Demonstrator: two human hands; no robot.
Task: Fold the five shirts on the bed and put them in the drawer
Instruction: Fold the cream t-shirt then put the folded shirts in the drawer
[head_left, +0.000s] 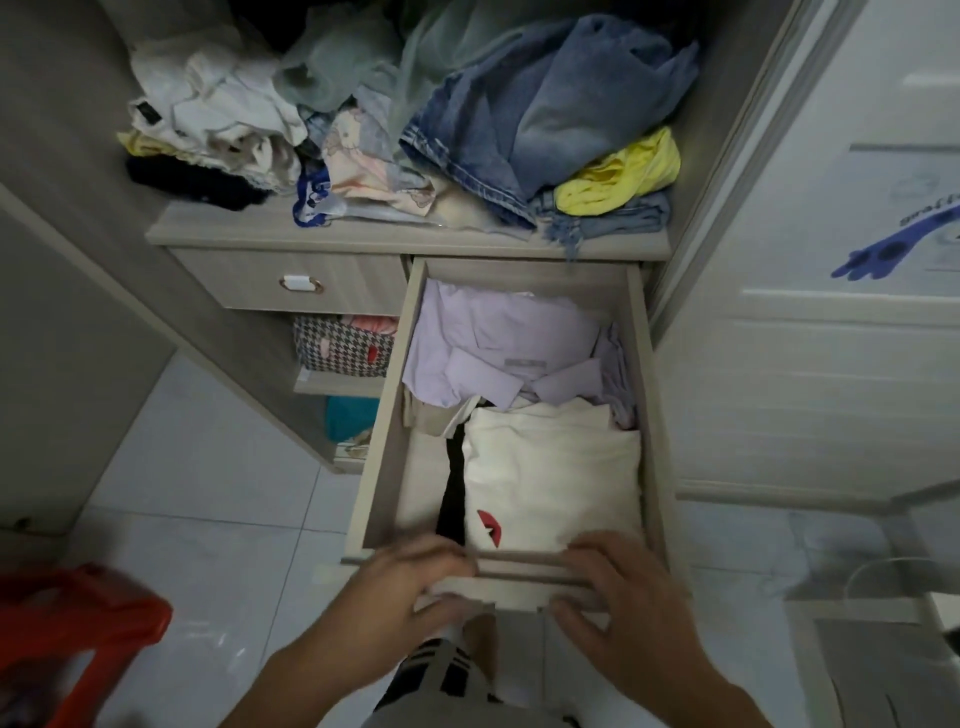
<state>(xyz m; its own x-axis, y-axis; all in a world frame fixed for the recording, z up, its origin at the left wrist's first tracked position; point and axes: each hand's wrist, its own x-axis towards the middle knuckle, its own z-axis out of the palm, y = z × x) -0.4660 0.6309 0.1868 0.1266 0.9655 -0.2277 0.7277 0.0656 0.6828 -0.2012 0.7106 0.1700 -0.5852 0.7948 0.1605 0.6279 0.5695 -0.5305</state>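
The wardrobe drawer (382, 415) stands pulled far out towards me. Inside, a folded lilac shirt (498, 353) lies at the back. In front of it a folded white shirt (550, 467) with a red mark lies on top of a black garment (453, 488). My left hand (400, 587) and my right hand (618, 587) both rest on the drawer's front panel, thumbs over its top edge and fingers curled on its outer face. Neither hand holds any clothing. The bed is out of view.
A shelf (311, 236) above the drawer is heaped with jeans (545, 114), white clothes (208, 104) and a yellow top (623, 176). A shut drawer (291, 283) sits to the left. A red plastic stool (78, 623) stands on the tiled floor at lower left. A white door (831, 364) is on the right.
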